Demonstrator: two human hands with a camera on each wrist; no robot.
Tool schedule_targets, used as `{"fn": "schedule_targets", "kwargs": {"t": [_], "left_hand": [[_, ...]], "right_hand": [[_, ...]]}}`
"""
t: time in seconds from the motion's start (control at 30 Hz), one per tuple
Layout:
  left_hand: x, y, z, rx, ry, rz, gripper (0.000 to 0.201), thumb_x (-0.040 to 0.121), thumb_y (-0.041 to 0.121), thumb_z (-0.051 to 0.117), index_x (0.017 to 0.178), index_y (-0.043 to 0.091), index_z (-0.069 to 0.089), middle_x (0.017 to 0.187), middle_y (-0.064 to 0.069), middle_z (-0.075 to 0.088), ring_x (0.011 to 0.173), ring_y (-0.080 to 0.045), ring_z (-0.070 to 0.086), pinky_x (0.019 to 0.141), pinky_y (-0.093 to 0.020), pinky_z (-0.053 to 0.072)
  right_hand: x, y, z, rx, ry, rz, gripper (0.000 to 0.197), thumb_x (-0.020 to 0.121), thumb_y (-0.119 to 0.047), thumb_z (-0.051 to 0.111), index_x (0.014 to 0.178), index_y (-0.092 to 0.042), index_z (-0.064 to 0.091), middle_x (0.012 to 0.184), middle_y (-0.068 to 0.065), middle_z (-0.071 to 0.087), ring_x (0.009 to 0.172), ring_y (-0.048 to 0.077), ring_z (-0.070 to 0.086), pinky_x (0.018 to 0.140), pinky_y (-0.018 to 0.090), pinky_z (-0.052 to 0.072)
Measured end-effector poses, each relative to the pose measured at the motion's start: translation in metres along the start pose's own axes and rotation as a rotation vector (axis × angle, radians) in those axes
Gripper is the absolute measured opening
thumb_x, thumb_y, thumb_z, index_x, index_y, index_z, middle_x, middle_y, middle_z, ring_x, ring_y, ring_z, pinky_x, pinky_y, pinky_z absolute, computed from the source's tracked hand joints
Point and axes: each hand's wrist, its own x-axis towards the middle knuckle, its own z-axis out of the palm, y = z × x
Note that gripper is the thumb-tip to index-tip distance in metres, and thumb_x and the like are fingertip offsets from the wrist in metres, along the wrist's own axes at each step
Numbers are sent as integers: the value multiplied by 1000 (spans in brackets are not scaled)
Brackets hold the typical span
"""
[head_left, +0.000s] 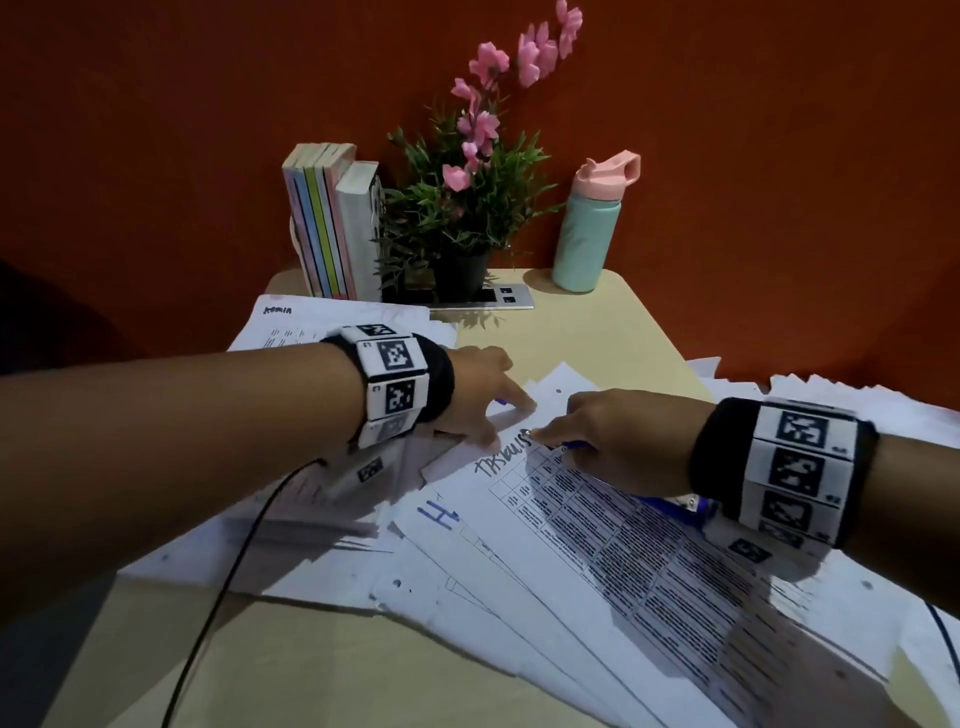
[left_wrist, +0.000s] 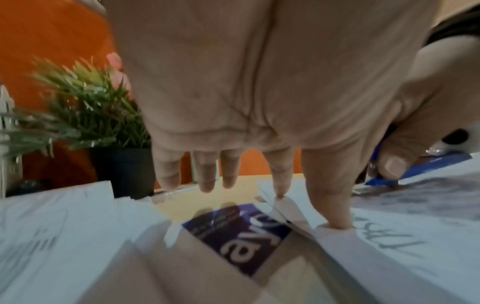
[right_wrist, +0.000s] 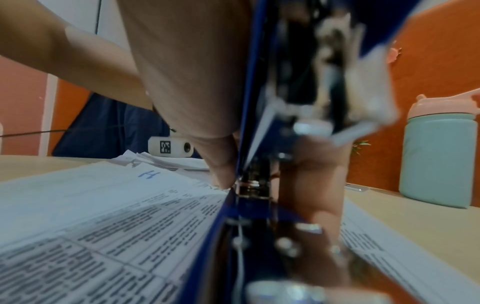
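Observation:
A stack of fanned white sheets lies on the beige table (head_left: 597, 332), topped by a printed sheet (head_left: 623, 530) with a table grid and handwriting. My right hand (head_left: 597, 436) grips a blue stapler (head_left: 576, 445) at that sheet's top corner. In the right wrist view the stapler (right_wrist: 249, 205) fills the middle, with the thumb and fingers curled round it above the printed sheet (right_wrist: 116, 222). My left hand (head_left: 483, 395) rests beside it. In the left wrist view its straight fingers (left_wrist: 335, 205) press down on the papers (left_wrist: 389, 246).
Upright books (head_left: 327, 223), a potted plant with pink flowers (head_left: 457, 208) and a mint bottle with a pink lid (head_left: 589, 234) stand along the back edge. More loose papers (head_left: 322, 327) lie at the left and right. A purple card (left_wrist: 241, 230) shows under the sheets. A black cable (head_left: 228, 571) trails from my left wrist.

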Motion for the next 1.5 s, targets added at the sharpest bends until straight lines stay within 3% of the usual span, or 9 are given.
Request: {"fn": "schedule_targets", "kwargs": {"t": [0.2, 0.4, 0.6, 0.8, 1.0, 1.17, 1.3, 1.4, 1.5], "left_hand": [[12, -12, 5, -47, -46, 58, 70, 89, 54, 63, 150, 45, 31, 153, -7, 31, 139, -25, 34, 108, -35, 34], [16, -15, 10, -36, -57, 54, 77, 81, 65, 65, 149, 48, 31, 152, -3, 31, 139, -25, 35, 110, -40, 35], [20, -15, 10, -23, -64, 51, 79, 81, 65, 65, 150, 47, 30, 153, -4, 29, 139, -25, 33, 110, -41, 35], [20, -16, 10, -30, -62, 59, 76, 81, 63, 67, 148, 48, 34, 150, -3, 30, 136, -26, 38, 103, -37, 38], [19, -16, 11, -30, -55, 63, 77, 81, 63, 66, 149, 47, 33, 152, -6, 30, 139, -28, 35, 103, -38, 36], [20, -16, 12, -38, -42, 67, 76, 81, 62, 68, 148, 47, 35, 152, -6, 30, 140, -28, 34, 101, -36, 35], [19, -15, 12, -39, -49, 69, 76, 81, 61, 68, 148, 45, 36, 157, -6, 24, 144, -28, 30, 110, -38, 33], [18, -14, 11, -23, -54, 71, 74, 81, 61, 68, 147, 44, 39, 156, -5, 26, 141, -27, 34, 107, -38, 35], [17, -13, 10, -19, -52, 77, 72, 82, 60, 68, 147, 42, 41, 154, -6, 28, 140, -28, 35, 104, -37, 36]], "right_hand": [[10, 2, -4, -27, -51, -15, 44, 102, -31, 42, 145, -38, 43, 134, 3, 51, 122, 23, 51, 92, 31, 38], [16, 3, -2, -66, -56, -18, 45, 103, -28, 39, 146, -39, 42, 134, 3, 51, 120, 22, 52, 83, 28, 36], [14, 0, 3, -142, -37, -37, 41, 103, -27, 38, 142, -33, 47, 118, 5, 54, 105, 27, 57, 88, 37, 48], [23, -10, 11, -239, -1, -46, 44, 100, -25, 42, 144, -31, 40, 116, 5, 48, 89, 32, 60, 76, 40, 54], [21, -7, 12, -250, 55, -63, 44, 102, -33, 38, 146, -34, 35, 118, 4, 51, 91, 30, 61, 74, 39, 53], [23, -9, 11, -256, 35, -87, 44, 101, -30, 39, 144, -35, 34, 117, 4, 51, 92, 31, 61, 75, 39, 54], [23, -13, 10, -287, 12, -49, 45, 99, -25, 42, 143, -33, 36, 116, 3, 48, 83, 30, 58, 65, 33, 46], [20, -21, 12, -332, -7, 8, 50, 97, -17, 40, 146, -28, 32, 122, 6, 43, 65, 29, 46, 57, 34, 35], [16, -26, 11, -337, -21, 35, 55, 95, -13, 37, 148, -25, 28, 127, 9, 40, 63, 30, 43, 53, 34, 33]]}}
